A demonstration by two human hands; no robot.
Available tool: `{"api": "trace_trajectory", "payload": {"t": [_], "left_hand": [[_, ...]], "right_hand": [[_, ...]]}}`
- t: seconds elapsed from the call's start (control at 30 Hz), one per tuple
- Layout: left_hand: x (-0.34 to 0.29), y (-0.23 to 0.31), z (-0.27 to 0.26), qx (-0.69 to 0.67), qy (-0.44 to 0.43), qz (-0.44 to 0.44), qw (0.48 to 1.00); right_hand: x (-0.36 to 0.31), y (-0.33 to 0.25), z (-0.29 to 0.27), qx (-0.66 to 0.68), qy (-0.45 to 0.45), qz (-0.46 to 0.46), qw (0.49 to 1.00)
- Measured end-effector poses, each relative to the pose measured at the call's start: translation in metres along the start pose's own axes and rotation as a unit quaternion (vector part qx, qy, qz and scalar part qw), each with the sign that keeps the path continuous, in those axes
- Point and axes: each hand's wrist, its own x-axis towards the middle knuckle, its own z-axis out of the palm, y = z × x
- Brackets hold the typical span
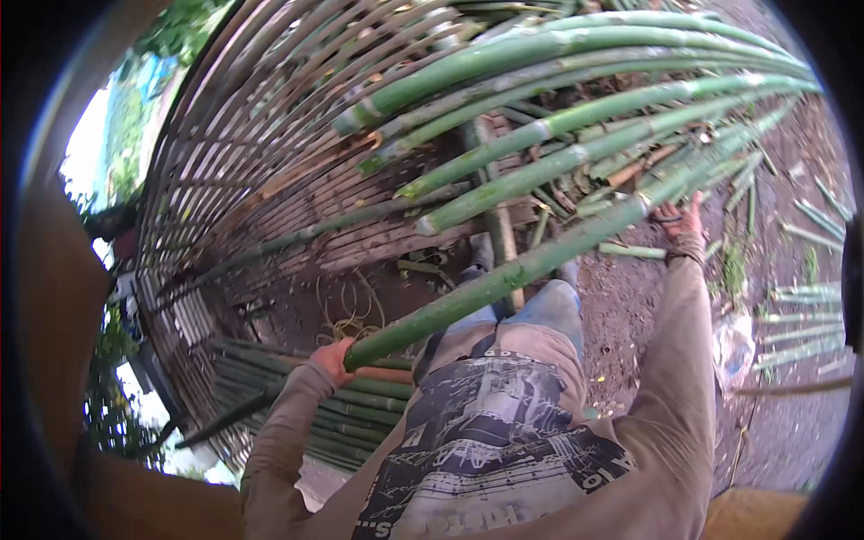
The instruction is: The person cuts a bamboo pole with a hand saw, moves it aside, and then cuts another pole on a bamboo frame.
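So the pole (504,281) slants over the legs (551,310), left hand (336,362) clamped round its lower end. Right hand (681,220)'s up against it farther along, can't tell if those fingers grip. More bamboo (513,184) beyond.

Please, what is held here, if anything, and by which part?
A long, round green bamboo pole: the left hand grips its near end; the right hand is at its side farther along, its grip partly hidden.
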Motion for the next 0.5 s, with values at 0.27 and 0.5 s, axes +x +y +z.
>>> {"api": "trace_trajectory", "payload": {"t": [0.27, 0.5], "left_hand": [[-0.032, -0.05, -0.012, 0.09, 0.007, -0.033, 0.995], [0.006, -0.135, 0.002, 0.179, -0.054, -0.18, 0.966]], "right_hand": [[0.073, -0.001, -0.027, -0.139, -0.044, 0.04, 0.988], [0.008, 0.066, -0.024, -0.201, 0.026, 0.009, 0.979]]}}
